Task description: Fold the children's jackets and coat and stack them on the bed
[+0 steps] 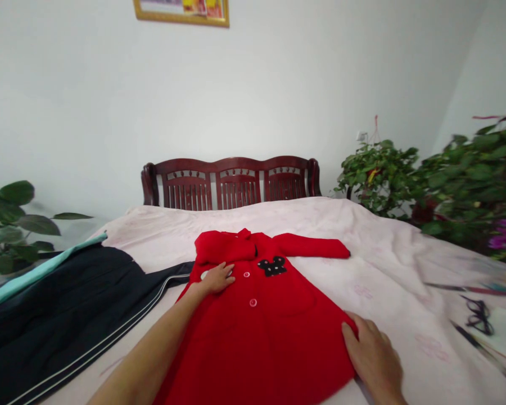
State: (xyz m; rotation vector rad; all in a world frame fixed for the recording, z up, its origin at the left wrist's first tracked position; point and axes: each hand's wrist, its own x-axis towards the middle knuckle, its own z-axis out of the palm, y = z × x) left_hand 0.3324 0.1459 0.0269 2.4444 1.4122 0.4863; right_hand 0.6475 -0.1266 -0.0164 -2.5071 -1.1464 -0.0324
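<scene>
A red coat (278, 326) lies spread on the bed, with round buttons down its front and a black spotted mouse-head patch (272, 266) on its chest. One sleeve is folded across the upper front; the other stretches out to the right. My left hand (218, 278) rests flat on the coat near the folded sleeve, fingers extended, partly covering a pale round shape. At the right side edge of the coat, my right hand (373, 353) pinches the cloth between thumb and fingers.
Dark trousers (59, 315) with white side stripes lie at the left, beside a teal cloth (46, 273). Black glasses (478, 316) and thin stick-like items are at the right on the bed sheet (349, 287). Leafy plants (476, 174) flank both sides; a wooden bench back (236, 180) stands behind.
</scene>
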